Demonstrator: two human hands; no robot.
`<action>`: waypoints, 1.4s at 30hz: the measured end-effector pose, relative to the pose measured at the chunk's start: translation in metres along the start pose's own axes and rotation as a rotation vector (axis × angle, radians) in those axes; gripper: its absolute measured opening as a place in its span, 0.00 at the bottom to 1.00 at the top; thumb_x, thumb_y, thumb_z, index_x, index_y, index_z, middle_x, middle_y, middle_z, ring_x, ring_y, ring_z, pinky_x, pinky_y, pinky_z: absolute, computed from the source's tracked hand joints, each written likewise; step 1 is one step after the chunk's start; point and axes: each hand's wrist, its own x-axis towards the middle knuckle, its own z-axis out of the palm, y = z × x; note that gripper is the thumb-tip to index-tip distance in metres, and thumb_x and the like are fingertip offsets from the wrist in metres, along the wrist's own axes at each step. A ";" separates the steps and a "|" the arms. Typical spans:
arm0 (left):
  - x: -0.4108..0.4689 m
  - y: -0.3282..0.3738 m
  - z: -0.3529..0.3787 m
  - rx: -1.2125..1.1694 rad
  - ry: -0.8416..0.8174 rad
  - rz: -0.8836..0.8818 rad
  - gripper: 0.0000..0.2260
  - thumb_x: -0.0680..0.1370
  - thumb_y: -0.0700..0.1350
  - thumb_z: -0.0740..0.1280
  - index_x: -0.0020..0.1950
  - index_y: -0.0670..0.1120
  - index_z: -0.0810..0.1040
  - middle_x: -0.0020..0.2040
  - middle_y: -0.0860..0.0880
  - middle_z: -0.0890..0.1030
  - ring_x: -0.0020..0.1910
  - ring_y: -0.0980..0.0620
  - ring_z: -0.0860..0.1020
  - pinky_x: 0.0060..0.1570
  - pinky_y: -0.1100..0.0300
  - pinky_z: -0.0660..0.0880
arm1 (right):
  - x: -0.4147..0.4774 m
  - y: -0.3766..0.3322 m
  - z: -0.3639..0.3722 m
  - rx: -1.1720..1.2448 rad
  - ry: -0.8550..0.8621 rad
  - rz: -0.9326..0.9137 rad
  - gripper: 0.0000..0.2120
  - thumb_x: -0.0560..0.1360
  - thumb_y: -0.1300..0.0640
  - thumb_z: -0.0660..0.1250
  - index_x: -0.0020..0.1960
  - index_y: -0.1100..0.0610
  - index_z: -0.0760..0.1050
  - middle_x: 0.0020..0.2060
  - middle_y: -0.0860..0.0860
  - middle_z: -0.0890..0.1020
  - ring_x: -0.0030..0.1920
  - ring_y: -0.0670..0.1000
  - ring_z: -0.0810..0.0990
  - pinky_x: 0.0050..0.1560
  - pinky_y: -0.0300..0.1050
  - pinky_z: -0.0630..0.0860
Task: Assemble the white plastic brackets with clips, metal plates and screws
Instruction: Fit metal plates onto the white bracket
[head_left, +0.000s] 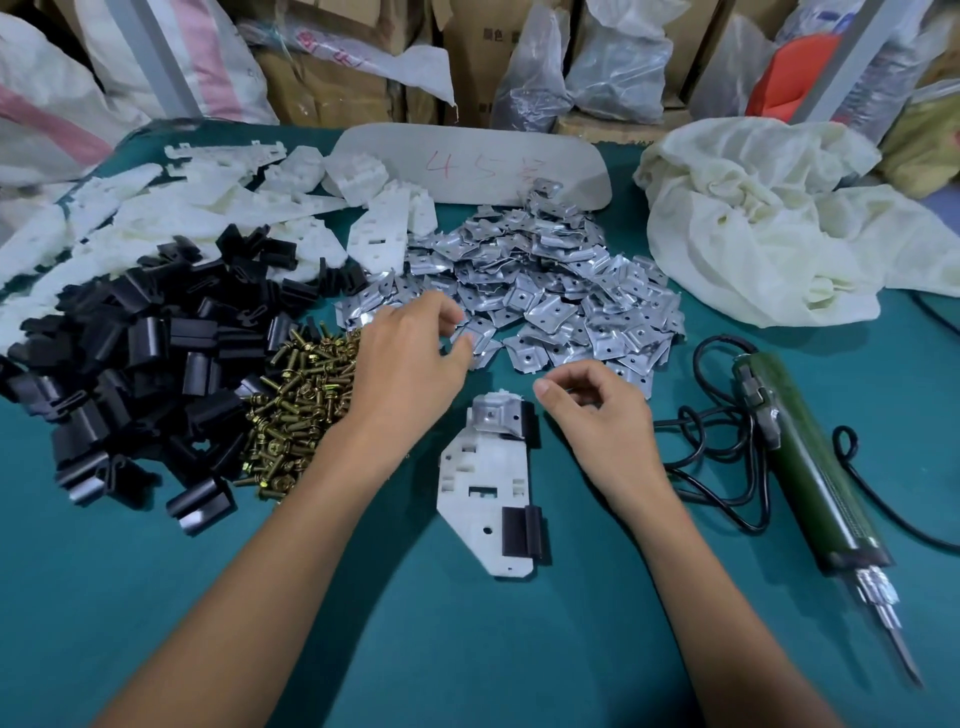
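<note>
White plastic bracket (483, 493) flat on teal desk (467, 649), centre. Stamped metal plate (491, 415) seated on far end; black clips (524, 530) along right edge. Left hand (405, 374) fingers pinch loose plate (474, 332) at plate pile (545, 291) edge. Right hand (597, 415) fingers loosely curled, empty.

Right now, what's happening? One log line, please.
left hand: on metal plates pile, grip unclear | right hand: hovering, grip unclear | bracket: two black clips, one plate, not screwed | screwdriver: untouched
</note>
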 end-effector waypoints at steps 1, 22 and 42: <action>0.006 0.005 0.004 0.001 -0.009 0.026 0.09 0.78 0.50 0.70 0.56 0.49 0.78 0.48 0.54 0.81 0.52 0.50 0.77 0.58 0.52 0.71 | 0.000 0.000 0.000 0.000 0.006 -0.005 0.03 0.77 0.56 0.74 0.45 0.51 0.82 0.38 0.43 0.84 0.37 0.41 0.77 0.41 0.32 0.74; 0.030 0.040 0.047 0.150 -0.208 -0.041 0.28 0.68 0.62 0.73 0.58 0.51 0.64 0.41 0.55 0.78 0.44 0.49 0.78 0.54 0.49 0.74 | 0.004 -0.005 -0.002 0.196 0.092 0.088 0.07 0.79 0.61 0.71 0.44 0.52 0.80 0.33 0.40 0.80 0.33 0.45 0.75 0.37 0.44 0.76; -0.059 0.018 -0.066 -0.630 -0.493 0.256 0.32 0.69 0.56 0.79 0.68 0.56 0.66 0.63 0.54 0.81 0.68 0.49 0.74 0.58 0.48 0.64 | -0.038 -0.044 -0.008 1.064 -0.913 0.353 0.26 0.66 0.36 0.79 0.54 0.54 0.87 0.46 0.44 0.87 0.46 0.42 0.85 0.45 0.35 0.79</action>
